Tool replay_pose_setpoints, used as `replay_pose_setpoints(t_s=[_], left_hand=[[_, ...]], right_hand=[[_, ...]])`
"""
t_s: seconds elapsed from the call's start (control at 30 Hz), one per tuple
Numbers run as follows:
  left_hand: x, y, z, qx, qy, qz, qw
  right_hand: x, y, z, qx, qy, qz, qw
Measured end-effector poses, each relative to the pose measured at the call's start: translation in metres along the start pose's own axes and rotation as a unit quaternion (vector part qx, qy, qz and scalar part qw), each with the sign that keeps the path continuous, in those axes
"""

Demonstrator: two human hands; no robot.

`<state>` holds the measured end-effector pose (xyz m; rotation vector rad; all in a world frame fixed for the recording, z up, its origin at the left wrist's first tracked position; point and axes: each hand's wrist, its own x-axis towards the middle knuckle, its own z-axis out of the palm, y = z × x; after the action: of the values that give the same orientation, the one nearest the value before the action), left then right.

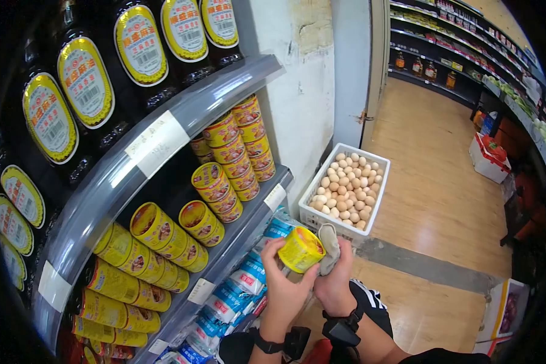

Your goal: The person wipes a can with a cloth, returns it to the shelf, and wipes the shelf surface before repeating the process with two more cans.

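Observation:
A yellow can (301, 249) is gripped in my left hand (283, 285), its fingers wrapped round the side and bottom. My right hand (337, 278) holds a grey cloth (329, 249) against the can's right end. Both hands are close together in front of the lower shelf. Stacks of similar yellow cans (164, 233) stand on the shelf to the left, with more stacked cans (230, 148) farther back. Blue and white packets (227, 300) lie on the level below them.
Dark bottles with yellow-edged labels (141, 45) fill the upper shelf, above its clear curved edge (112, 197). A white crate (304, 203) of eggs sits on the floor by the wall. Stocked shelves (452, 45) and a white box (490, 162) stand at the right.

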<state>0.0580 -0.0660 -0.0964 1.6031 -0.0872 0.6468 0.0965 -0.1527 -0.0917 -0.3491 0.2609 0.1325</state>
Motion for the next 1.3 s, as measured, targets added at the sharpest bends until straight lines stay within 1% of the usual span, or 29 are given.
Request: replay_pose_setpoints(t_s=[0.03,0.07,0.13,0.17,0.2,0.23,0.27,0.3,0.33,0.4,0.47,0.5,0.57,0.6,0.67,0.7,0.73,0.77,0.8,0.87,0.9,0.97,1.0,1.07,1.1,1.13,1.2,1.27,1.3], left_hand=[[0.002,0.002,-0.009,-0.033,-0.021,-0.074,0.996],[0.005,0.002,-0.018,-0.031,-0.018,-0.072,0.997],[0.015,0.005,-0.033,-0.029,-0.085,-0.100,0.991],[0.016,0.012,-0.039,-0.052,-0.112,-0.145,0.982],[0.015,0.017,-0.043,-0.050,-0.111,-0.144,0.982],[0.014,0.021,-0.046,0.025,-0.146,-0.131,0.980],[0.013,0.026,-0.049,0.099,-0.180,-0.118,0.972],[0.014,0.034,-0.052,0.180,-0.195,-0.085,0.961],[0.013,0.038,-0.052,0.179,-0.190,-0.088,0.961],[0.012,0.044,-0.053,0.264,-0.220,-0.035,0.938],[0.012,0.050,-0.054,0.257,-0.212,-0.043,0.942],[0.013,0.053,-0.055,0.257,-0.207,-0.052,0.942],[0.016,0.058,-0.059,0.269,-0.195,-0.064,0.941],[0.016,0.062,-0.063,0.276,-0.171,-0.041,0.945],[0.016,0.070,-0.072,0.302,-0.142,-0.017,0.943],[0.017,0.072,-0.077,0.293,-0.045,-0.017,0.955],[0.019,0.074,-0.080,0.279,0.050,-0.012,0.959],[0.026,0.078,-0.087,0.371,0.115,0.060,0.920],[0.036,0.096,-0.089,0.462,0.160,0.106,0.866],[0.057,0.117,-0.094,0.554,0.223,0.138,0.790],[0.067,0.120,-0.100,0.559,0.222,0.144,0.786],[0.087,0.115,-0.115,0.588,0.270,0.179,0.742],[0.093,0.115,-0.117,0.589,0.267,0.186,0.740],[0.104,0.116,-0.118,0.655,0.319,0.099,0.679],[0.109,0.118,-0.117,0.662,0.325,0.053,0.673],[0.113,0.115,-0.117,0.662,0.323,0.058,0.674],[0.120,0.107,-0.118,0.675,0.357,0.043,0.644],[0.121,0.104,-0.119,0.674,0.352,0.027,0.649],[0.121,0.098,-0.125,0.687,0.357,0.047,0.631]], right_hand=[[-0.001,0.002,-0.001,-0.038,-0.006,-0.032,0.999],[-0.001,0.003,-0.003,-0.076,-0.011,-0.066,0.995],[0.000,-0.002,-0.005,-0.113,-0.019,-0.097,0.989],[0.001,-0.007,-0.007,-0.261,-0.087,-0.179,0.945],[0.001,-0.010,-0.005,-0.400,-0.151,-0.254,0.868],[-0.007,-0.015,0.005,-0.442,-0.155,-0.289,0.835],[-0.006,-0.018,0.005,-0.442,-0.157,-0.288,0.835],[-0.005,-0.023,0.003,-0.493,-0.223,-0.310,0.782],[-0.006,-0.025,0.003,-0.539,-0.288,-0.326,0.721],[-0.011,-0.025,0.008,-0.547,-0.324,-0.302,0.710],[-0.014,-0.024,0.008,-0.605,-0.360,-0.316,0.636],[-0.012,-0.024,0.007,-0.603,-0.362,-0.314,0.638],[-0.007,-0.023,0.004,-0.645,-0.276,-0.293,0.650],[-0.004,-0.024,0.000,-0.637,-0.285,-0.287,0.656],[0.006,-0.026,-0.009,-0.682,-0.167,-0.240,0.670],[0.011,-0.025,-0.011,-0.672,-0.176,-0.238,0.679],[0.014,-0.024,-0.014,-0.620,-0.156,-0.214,0.739],[0.017,-0.023,-0.016,-0.566,-0.134,-0.187,0.792],[0.018,-0.022,-0.018,-0.560,-0.139,-0.184,0.796],[0.020,-0.020,-0.020,-0.553,-0.152,-0.154,0.805],[0.019,-0.019,-0.019,-0.546,-0.155,-0.154,0.809],[0.015,-0.017,-0.017,-0.532,-0.167,-0.149,0.817],[0.014,-0.015,-0.016,-0.526,-0.166,-0.151,0.821],[0.014,-0.011,-0.015,-0.516,-0.154,-0.143,0.830],[0.012,-0.011,-0.013,-0.518,-0.146,-0.129,0.833],[0.011,-0.008,-0.012,-0.514,-0.144,-0.132,0.835],[0.009,-0.003,-0.012,-0.492,-0.129,-0.107,0.854],[0.008,0.000,-0.011,-0.500,-0.127,-0.105,0.850],[0.008,0.002,-0.012,-0.505,-0.131,-0.114,0.845]])
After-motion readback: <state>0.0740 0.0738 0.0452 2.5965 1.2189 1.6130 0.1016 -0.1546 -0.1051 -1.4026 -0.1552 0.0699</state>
